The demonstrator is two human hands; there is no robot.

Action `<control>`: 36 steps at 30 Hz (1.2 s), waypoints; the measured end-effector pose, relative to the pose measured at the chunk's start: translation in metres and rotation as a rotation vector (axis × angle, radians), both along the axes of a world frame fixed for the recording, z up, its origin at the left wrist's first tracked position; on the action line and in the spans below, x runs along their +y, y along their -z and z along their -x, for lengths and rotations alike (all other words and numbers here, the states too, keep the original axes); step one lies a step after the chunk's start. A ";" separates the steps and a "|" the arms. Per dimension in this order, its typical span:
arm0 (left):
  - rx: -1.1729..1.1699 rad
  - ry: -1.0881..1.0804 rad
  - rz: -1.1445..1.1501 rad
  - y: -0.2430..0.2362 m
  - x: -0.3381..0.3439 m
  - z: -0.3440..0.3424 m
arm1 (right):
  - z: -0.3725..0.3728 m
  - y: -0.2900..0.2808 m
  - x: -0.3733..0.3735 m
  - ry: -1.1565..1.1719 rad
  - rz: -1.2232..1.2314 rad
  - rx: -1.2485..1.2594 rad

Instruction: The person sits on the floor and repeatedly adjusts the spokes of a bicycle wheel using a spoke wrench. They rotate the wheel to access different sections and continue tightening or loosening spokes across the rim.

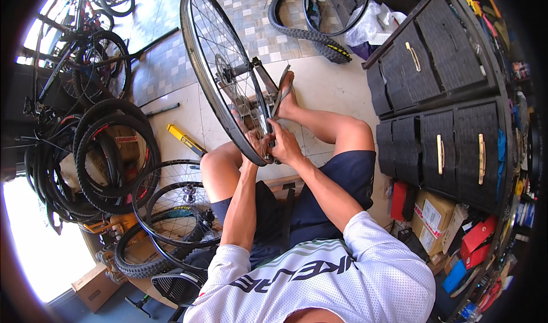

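Observation:
A spoked bicycle wheel (201, 66) stands upright between my knees, mounted at its hub in a metal wheel stand (264, 77). My left hand (257, 142) closes on the near end of the wheel, its fingers partly hidden behind the rim. Against the same stretch of rim, on the right side, my right hand (285, 145) is closed, with the index finger bent up along it. Whether a small tool sits in the right fingers cannot be made out. One sandalled foot (288, 94) is beside the stand.
A yellow-and-black tool or box (185, 139) lies on the floor left of my knee. Loose wheels (177, 209) and hanging tires (117, 157) crowd the left. A tire (311, 34) lies ahead. Dark drawers (439, 146) and cardboard boxes (432, 217) line the right.

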State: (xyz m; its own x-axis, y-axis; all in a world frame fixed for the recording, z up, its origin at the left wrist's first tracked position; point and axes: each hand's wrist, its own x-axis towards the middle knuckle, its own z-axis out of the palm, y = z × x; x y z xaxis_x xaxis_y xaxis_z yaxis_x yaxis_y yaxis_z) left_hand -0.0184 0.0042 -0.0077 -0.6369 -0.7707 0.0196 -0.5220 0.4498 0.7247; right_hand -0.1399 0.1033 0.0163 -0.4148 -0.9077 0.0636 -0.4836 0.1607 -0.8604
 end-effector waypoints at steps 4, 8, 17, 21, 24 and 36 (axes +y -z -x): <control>0.132 -0.097 -0.246 -0.022 0.016 0.018 | 0.009 0.004 0.010 -0.001 0.005 -0.061; 0.137 -0.294 -0.405 -0.016 -0.001 0.008 | 0.005 -0.003 0.011 -0.066 -0.065 -0.356; 0.403 -0.296 -0.701 0.066 -0.036 -0.010 | 0.004 0.009 -0.002 -0.220 -0.071 -0.824; 0.530 -0.289 -1.001 0.065 -0.010 0.015 | 0.035 0.008 0.012 -0.029 -0.156 -0.506; 0.506 -0.262 -1.115 0.043 -0.012 0.025 | 0.062 0.030 0.012 0.242 0.039 -0.444; 0.433 -0.239 -0.815 0.024 0.002 0.012 | 0.046 0.023 0.015 0.000 -0.275 -0.293</control>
State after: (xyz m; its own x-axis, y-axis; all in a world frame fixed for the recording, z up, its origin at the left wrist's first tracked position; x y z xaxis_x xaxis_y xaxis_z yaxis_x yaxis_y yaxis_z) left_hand -0.0300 0.0062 -0.0319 -0.5244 -0.7602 -0.3835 -0.1472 -0.3627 0.9202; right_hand -0.1855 0.1182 -0.0070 -0.3789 -0.8745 -0.3029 -0.2245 0.4044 -0.8866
